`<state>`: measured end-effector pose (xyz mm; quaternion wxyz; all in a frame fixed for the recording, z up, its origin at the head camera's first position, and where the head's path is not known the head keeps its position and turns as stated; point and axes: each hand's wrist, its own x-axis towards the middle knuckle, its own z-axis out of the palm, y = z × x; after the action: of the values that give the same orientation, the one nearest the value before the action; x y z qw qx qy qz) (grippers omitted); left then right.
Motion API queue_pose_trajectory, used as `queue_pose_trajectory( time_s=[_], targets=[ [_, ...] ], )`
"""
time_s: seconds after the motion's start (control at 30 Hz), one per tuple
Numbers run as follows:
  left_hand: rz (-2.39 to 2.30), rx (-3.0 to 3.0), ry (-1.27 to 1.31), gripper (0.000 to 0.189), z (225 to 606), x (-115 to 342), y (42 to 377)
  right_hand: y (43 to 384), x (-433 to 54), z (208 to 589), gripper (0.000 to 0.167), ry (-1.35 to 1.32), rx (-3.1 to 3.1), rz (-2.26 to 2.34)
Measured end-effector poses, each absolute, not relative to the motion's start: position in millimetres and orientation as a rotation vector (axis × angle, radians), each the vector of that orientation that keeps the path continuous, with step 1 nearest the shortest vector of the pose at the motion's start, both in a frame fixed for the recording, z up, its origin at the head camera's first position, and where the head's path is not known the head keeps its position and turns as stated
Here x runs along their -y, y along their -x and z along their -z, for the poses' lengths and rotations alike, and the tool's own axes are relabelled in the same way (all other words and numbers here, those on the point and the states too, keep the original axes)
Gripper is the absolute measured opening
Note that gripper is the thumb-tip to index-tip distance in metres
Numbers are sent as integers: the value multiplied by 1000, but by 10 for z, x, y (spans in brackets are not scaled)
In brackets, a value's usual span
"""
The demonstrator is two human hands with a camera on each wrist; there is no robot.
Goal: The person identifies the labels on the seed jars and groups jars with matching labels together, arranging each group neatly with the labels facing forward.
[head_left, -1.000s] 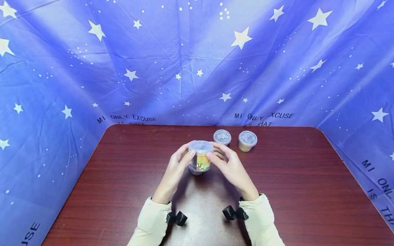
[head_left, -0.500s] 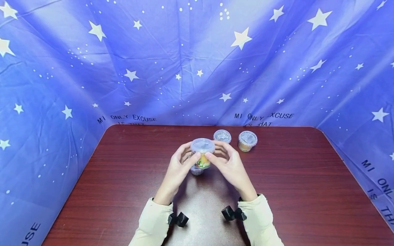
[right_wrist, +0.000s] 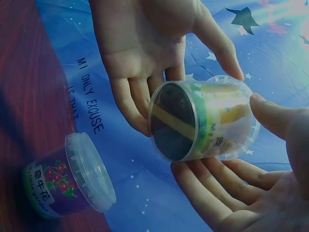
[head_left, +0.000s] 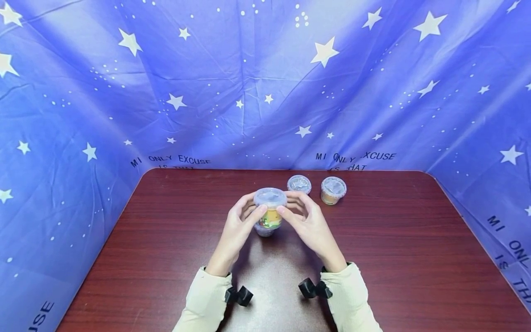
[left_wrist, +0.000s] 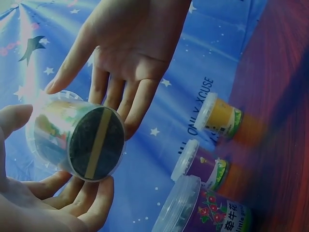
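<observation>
Both hands hold a clear lidded plastic cup (head_left: 270,216) with a yellow and green picture label, raised above the table. My left hand (head_left: 237,226) grips its left side and my right hand (head_left: 309,223) its right, thumbs on the near side and fingers behind. From below, the cup's dark base (left_wrist: 99,142) shows a pale yellowish strip across it. Directly beneath stands a second lidded cup (right_wrist: 63,179), purple with red flowers and "little garden" on its label; the held cup partly covers it in the head view.
Two more lidded cups stand at the back right: a purple one (head_left: 299,183), partly behind the right hand's fingers, and an orange-yellow one (head_left: 333,191). The dark red wooden table (head_left: 398,258) ends at a blue star-patterned cloth (head_left: 249,115) behind.
The held cup rises slightly, then shifts a little left and down. It has turned, so the label's black part no longer shows in the head view. Both hands keep their grip.
</observation>
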<state>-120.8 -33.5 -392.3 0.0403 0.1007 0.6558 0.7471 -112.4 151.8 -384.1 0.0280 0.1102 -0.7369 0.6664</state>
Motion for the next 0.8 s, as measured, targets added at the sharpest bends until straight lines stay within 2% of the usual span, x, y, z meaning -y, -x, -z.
queue_pose_trajectory(
  time_s=[0.27, 0.8],
  targets=[
    [-2281, -1989, -326, 39, 3919, 369, 1211, 1116, -1530, 3814, 36, -353, 2246, -2127],
    [-2262, -1907, -361, 47, 3925, 380, 1212, 1105, -1543, 3794, 43, -418, 2303, -2067]
  ],
)
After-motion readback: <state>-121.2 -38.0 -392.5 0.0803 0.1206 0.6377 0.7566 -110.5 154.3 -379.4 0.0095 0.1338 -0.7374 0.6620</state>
